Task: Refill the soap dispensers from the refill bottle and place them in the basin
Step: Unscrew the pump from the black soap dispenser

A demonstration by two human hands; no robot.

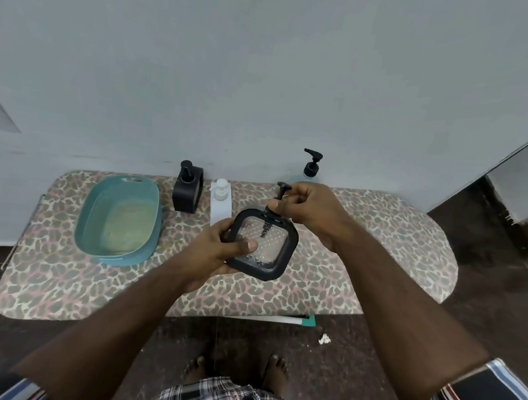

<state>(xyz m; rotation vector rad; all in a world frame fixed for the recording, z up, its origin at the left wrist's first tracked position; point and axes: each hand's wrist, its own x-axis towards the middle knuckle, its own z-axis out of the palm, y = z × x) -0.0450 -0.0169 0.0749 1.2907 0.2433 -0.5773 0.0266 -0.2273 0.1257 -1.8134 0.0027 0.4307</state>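
My left hand (219,250) grips a square black-framed soap dispenser (263,243) with a clear dimpled face, held tilted above the table. My right hand (306,210) is closed around its black pump head (283,190) at the neck. A second black dispenser (187,191) stands upright at the back of the table, with a white dispenser (221,203) just right of it. A clear refill bottle with a black pump (311,167) stands behind my right hand, mostly hidden. The teal basin (119,219) lies at the left with nothing inside.
Everything rests on a leopard-print padded board (87,279) against a pale wall. A dark floor surrounds it, with a scrap of white paper (324,338) near my bare feet. A dark doorway edge (497,203) stands at the right.
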